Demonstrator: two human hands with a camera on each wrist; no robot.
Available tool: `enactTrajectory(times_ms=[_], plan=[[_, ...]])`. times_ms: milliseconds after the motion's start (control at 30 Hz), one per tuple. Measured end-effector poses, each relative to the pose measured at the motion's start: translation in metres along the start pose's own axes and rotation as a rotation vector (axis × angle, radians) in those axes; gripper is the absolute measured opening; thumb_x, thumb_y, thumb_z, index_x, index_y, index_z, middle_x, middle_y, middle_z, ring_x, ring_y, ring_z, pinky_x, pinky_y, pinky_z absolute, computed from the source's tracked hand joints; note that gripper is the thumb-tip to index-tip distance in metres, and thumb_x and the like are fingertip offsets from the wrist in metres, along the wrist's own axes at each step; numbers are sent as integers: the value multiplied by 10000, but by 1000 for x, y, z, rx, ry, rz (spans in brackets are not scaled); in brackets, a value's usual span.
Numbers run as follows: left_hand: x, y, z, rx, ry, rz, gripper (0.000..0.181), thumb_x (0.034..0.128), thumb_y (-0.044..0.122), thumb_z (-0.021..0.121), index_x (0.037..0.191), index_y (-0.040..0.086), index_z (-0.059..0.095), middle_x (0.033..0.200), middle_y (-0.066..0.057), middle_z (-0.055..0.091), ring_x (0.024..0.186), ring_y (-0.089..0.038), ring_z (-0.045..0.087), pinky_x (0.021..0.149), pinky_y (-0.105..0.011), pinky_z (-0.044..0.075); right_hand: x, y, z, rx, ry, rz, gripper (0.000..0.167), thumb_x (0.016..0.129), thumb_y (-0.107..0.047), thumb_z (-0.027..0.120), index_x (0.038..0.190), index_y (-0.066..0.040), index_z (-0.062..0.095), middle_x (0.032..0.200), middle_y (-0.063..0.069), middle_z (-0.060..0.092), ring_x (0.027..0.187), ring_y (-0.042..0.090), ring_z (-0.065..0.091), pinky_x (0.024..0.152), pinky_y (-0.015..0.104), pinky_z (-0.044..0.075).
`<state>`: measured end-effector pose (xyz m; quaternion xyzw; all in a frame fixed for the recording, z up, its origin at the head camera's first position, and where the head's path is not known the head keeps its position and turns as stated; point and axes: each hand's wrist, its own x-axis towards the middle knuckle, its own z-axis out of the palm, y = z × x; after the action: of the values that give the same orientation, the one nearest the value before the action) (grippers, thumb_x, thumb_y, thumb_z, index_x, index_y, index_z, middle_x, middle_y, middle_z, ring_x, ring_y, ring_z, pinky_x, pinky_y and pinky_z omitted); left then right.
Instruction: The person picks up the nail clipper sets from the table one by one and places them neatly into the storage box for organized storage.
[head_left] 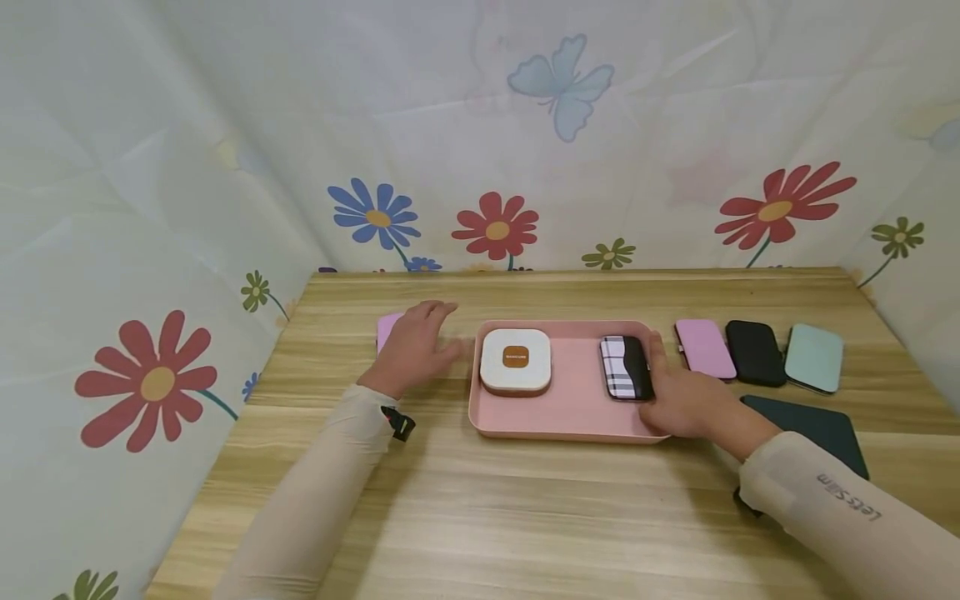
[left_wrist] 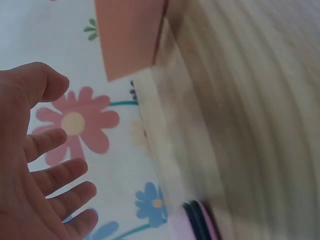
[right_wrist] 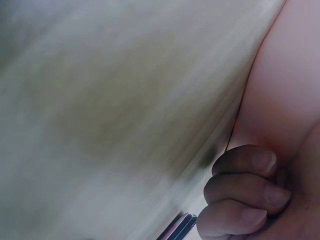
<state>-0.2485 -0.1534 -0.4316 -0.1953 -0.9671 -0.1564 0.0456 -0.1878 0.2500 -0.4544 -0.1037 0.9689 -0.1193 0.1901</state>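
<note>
A pink tray (head_left: 577,408) lies on the wooden table. At its left end sits a white-topped, rounded case with an orange label (head_left: 516,358); near the right end lies a small plaid-and-black case (head_left: 626,367). My right hand (head_left: 686,400) grips the tray's right end, thumb at the inner side. In the right wrist view its fingers (right_wrist: 240,192) are curled beside the tray wall (right_wrist: 285,75). My left hand (head_left: 412,350) is held apart from the tray's left end, fingers loosely spread. Partly hidden behind it is a pink case (head_left: 386,327), whose edge also appears in the left wrist view.
Right of the tray stand a pink case (head_left: 706,348), a black case (head_left: 754,353) and a mint case (head_left: 814,358) in a row. A flat dark green item (head_left: 817,429) lies nearer, partly behind the right forearm. A flower-printed curtain (head_left: 637,167) borders the table.
</note>
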Motion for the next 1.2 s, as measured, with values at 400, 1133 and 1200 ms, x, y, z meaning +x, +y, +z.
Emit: enactTrajectory(times_ms=[400,1133,1200], plan=[[-4,-52,12,-27,40,-83,759,858,434,701,1490,94,453,1468,-184,476,1357,-399,438,1127,-569,332,1,1,0,-4,7,-2,1149,858,-334,597,1513,12,-281,1116,207,654,667,231,567,545,353,396],[-4,-82,8,-50,-117,-230,948,820,541,731,1554,96,329,1595,-257,270,1458,-464,271,1154,-630,251,0,0,1,-1,13,-1,1146,858,-326,598,1513,22,-275,1105,221,645,662,234,563,538,352,392],[-3,-84,7,-45,-141,-240,963,818,547,731,1561,98,314,1603,-259,248,1467,-462,250,1162,-622,243,0,0,1,-1,13,-2,1145,857,-324,596,1511,22,-278,1073,198,653,662,233,563,541,352,393]])
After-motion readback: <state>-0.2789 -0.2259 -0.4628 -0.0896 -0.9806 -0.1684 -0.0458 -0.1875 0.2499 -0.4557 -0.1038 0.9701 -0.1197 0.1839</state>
